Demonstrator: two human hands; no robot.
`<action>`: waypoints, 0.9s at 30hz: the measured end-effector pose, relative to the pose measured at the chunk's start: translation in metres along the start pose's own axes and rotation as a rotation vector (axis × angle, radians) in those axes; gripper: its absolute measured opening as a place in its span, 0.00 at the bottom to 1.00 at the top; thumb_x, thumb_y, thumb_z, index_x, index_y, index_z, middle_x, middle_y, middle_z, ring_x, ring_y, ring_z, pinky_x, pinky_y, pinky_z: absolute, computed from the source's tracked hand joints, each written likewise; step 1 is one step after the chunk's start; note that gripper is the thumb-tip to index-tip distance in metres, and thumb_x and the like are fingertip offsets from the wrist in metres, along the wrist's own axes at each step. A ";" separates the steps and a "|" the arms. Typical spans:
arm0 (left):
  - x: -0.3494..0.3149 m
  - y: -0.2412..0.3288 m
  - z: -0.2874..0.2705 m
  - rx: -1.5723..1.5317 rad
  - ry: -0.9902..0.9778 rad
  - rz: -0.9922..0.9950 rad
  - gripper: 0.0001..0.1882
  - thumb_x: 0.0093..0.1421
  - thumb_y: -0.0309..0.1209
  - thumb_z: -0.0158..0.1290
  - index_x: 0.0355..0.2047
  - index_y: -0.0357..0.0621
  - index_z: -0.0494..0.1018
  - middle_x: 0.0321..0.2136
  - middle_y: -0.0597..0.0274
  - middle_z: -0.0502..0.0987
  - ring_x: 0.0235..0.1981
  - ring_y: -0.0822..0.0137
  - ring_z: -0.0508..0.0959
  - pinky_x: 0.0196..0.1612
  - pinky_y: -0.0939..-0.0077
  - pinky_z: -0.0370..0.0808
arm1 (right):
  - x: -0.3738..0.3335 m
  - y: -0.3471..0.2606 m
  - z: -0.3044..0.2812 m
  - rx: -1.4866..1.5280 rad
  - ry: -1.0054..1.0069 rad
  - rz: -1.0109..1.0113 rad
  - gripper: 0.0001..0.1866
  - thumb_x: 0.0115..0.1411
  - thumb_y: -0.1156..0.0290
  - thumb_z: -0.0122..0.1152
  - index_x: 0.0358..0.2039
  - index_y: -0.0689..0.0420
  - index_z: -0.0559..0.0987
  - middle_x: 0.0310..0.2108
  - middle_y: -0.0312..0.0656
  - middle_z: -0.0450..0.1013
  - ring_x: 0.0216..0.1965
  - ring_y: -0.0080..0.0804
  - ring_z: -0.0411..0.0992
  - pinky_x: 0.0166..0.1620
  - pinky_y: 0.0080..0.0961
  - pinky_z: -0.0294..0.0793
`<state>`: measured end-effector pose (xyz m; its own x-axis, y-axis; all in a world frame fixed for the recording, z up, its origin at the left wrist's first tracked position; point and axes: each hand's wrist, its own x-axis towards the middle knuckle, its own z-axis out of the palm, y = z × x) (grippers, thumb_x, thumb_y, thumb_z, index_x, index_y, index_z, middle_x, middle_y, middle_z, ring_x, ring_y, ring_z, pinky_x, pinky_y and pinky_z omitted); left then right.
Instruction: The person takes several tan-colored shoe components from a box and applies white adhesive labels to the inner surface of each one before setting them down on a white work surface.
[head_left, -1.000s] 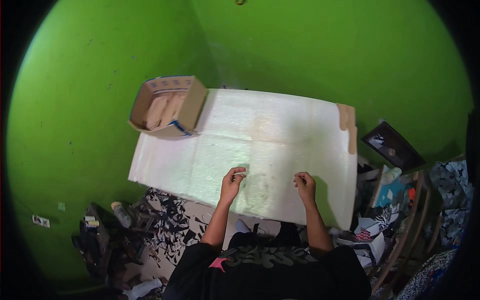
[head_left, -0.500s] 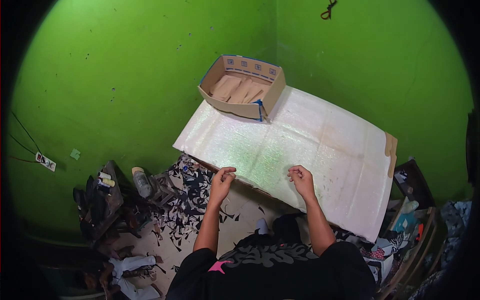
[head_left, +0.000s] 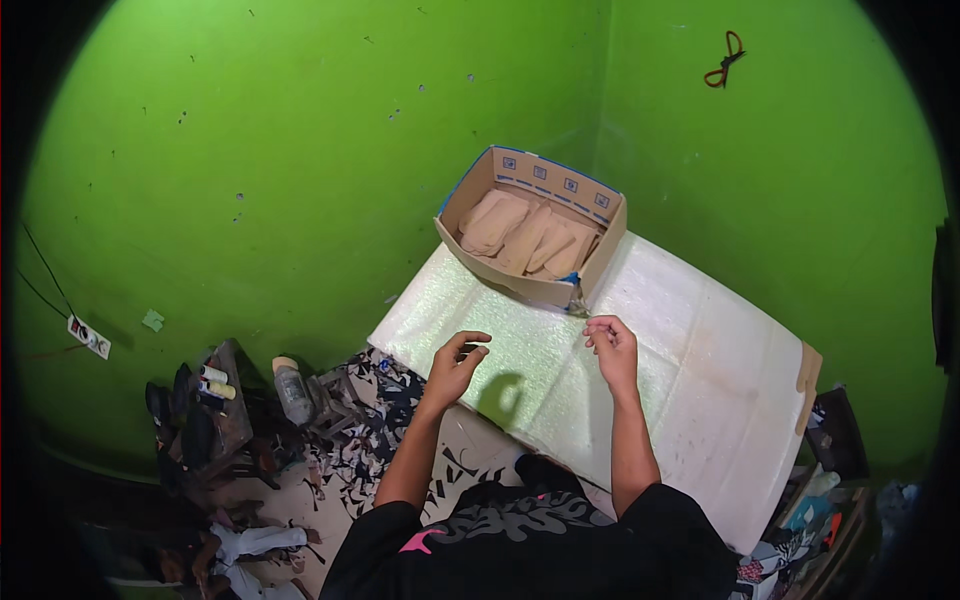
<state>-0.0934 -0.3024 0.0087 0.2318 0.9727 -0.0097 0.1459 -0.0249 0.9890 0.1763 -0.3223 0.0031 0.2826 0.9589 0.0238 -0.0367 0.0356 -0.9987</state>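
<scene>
Both my hands hover empty over a table covered with a white, shiny, creased sheet (head_left: 740,350). My left hand (head_left: 457,368) is above the near left edge, its fingers half bent and apart. My right hand (head_left: 612,350) is farther right, fingers loosely curled with nothing in them, close to the near right corner of a cardboard box (head_left: 535,290). That open-topped box stands at the table's far end and has blue tape along its rim. Inside lie several flat, brown, elongated pieces (head_left: 525,240), some stacked and overlapping.
Green walls meet behind the table. Dark scraps (head_left: 365,440) litter the floor at left, near a plastic jar (head_left: 292,390) and a small wooden stand with thread spools (head_left: 216,382). Another person's pale trousers (head_left: 260,545) show at lower left. A wooden rack (head_left: 835,540) with cloth stands at right.
The view has shifted, so the box and table appear lower and farther right. My hands have come nearer to the box, the right one beside its corner. Both remain empty.
</scene>
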 end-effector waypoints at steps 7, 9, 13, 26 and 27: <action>0.064 0.026 -0.028 0.036 -0.043 -0.033 0.12 0.58 0.25 0.48 0.42 0.34 0.70 0.39 0.57 0.74 0.41 0.66 0.74 0.47 0.72 0.68 | 0.051 -0.013 0.034 0.032 0.006 -0.025 0.05 0.57 0.76 0.53 0.34 0.61 0.75 0.27 0.37 0.73 0.26 0.18 0.69 0.30 0.15 0.66; 0.082 0.023 -0.030 0.027 -0.020 0.039 0.11 0.57 0.29 0.51 0.40 0.39 0.72 0.36 0.61 0.76 0.36 0.69 0.75 0.41 0.74 0.70 | 0.061 -0.014 0.039 0.030 0.008 -0.024 0.05 0.56 0.78 0.53 0.33 0.63 0.75 0.27 0.39 0.73 0.27 0.19 0.69 0.32 0.16 0.69; 0.122 0.023 -0.033 -0.025 -0.084 0.066 0.11 0.57 0.29 0.50 0.40 0.39 0.72 0.35 0.61 0.76 0.35 0.69 0.76 0.40 0.75 0.70 | 0.082 -0.014 0.049 0.012 0.047 -0.029 0.05 0.57 0.79 0.52 0.33 0.63 0.75 0.26 0.39 0.73 0.27 0.20 0.70 0.32 0.16 0.70; 0.244 0.009 -0.073 -0.055 -0.279 0.172 0.09 0.56 0.25 0.49 0.37 0.38 0.73 0.33 0.61 0.75 0.32 0.71 0.74 0.39 0.78 0.70 | 0.201 0.006 0.117 -0.178 0.073 -0.029 0.05 0.54 0.78 0.53 0.31 0.63 0.76 0.24 0.38 0.73 0.24 0.21 0.69 0.30 0.16 0.70; 0.253 0.006 -0.076 -0.039 -0.293 0.176 0.09 0.56 0.24 0.49 0.37 0.38 0.73 0.32 0.61 0.75 0.32 0.71 0.74 0.38 0.78 0.70 | 0.210 0.012 0.123 -0.182 0.079 -0.029 0.05 0.54 0.78 0.53 0.31 0.63 0.76 0.24 0.38 0.73 0.24 0.21 0.69 0.30 0.16 0.70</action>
<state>-0.1072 -0.0391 0.0236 0.5178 0.8464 0.1249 0.0438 -0.1720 0.9841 0.1176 -0.0856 0.0016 0.3553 0.9330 0.0564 0.1448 0.0047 -0.9895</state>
